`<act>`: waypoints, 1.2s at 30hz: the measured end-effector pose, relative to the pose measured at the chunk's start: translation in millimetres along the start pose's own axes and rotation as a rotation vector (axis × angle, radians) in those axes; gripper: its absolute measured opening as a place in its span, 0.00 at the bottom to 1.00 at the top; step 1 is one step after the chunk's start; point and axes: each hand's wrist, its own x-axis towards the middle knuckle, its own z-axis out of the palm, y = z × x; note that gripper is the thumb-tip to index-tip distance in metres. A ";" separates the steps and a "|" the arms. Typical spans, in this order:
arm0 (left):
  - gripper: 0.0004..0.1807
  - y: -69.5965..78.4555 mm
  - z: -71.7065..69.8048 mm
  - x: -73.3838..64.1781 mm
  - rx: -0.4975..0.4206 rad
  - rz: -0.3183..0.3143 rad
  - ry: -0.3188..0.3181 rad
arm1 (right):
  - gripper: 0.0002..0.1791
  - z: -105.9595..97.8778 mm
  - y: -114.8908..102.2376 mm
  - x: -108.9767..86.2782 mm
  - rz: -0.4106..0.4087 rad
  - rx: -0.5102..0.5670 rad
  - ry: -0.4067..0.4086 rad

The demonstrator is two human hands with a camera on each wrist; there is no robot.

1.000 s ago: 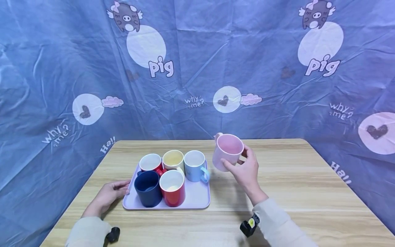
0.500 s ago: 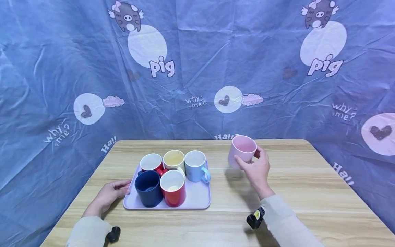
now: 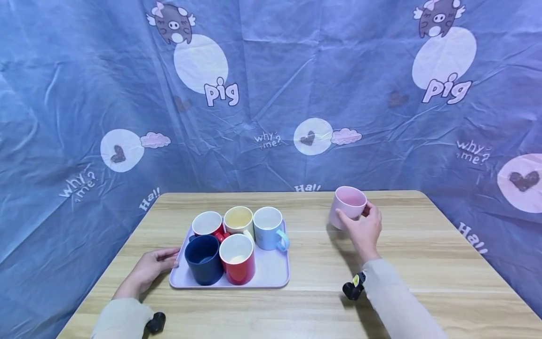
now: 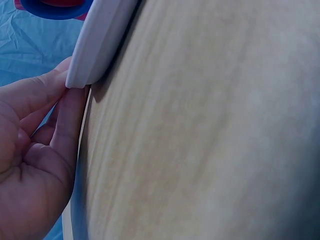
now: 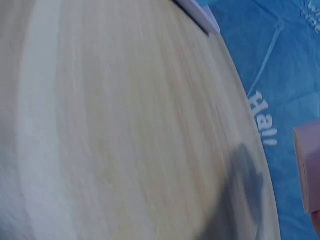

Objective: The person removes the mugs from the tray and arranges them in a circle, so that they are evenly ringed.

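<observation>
Head view overlooks the table (image 3: 271, 313); wrist views seem closer.

And there's the blue cloth (image 3: 275, 56) rising in creases behind the pale wood-grain table (image 3: 423, 268), two winged grey pigs (image 3: 172, 24) up top, white ovals (image 3: 201, 63) just below them, chunky "pig" lettering (image 3: 221, 92) next, then dark hearts (image 3: 307, 138) on white circles (image 3: 323, 134), with pink clouds (image 3: 346, 137) beside two of those!

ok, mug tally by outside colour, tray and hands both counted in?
Red mugs: 2
Navy mug: 1
Cream mug: 1
Light blue mug: 1
Pink mug: 1
Total: 6
</observation>
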 end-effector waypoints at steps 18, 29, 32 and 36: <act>0.27 2.4 -2.0 -0.6 0.024 -0.007 0.013 | 0.47 8.1 29.9 9.5 0.094 -0.063 -0.007; 0.27 4.7 -1.9 0.1 0.034 -0.011 0.016 | 0.46 12.6 29.5 10.7 0.103 -0.077 0.002; 0.27 4.1 -1.9 1.7 0.026 -0.014 0.015 | 0.46 13.5 28.7 10.8 0.118 -0.076 0.001; 0.27 3.7 -2.7 3.7 0.030 -0.020 0.017 | 0.46 15.8 27.8 12.0 0.129 -0.085 -0.006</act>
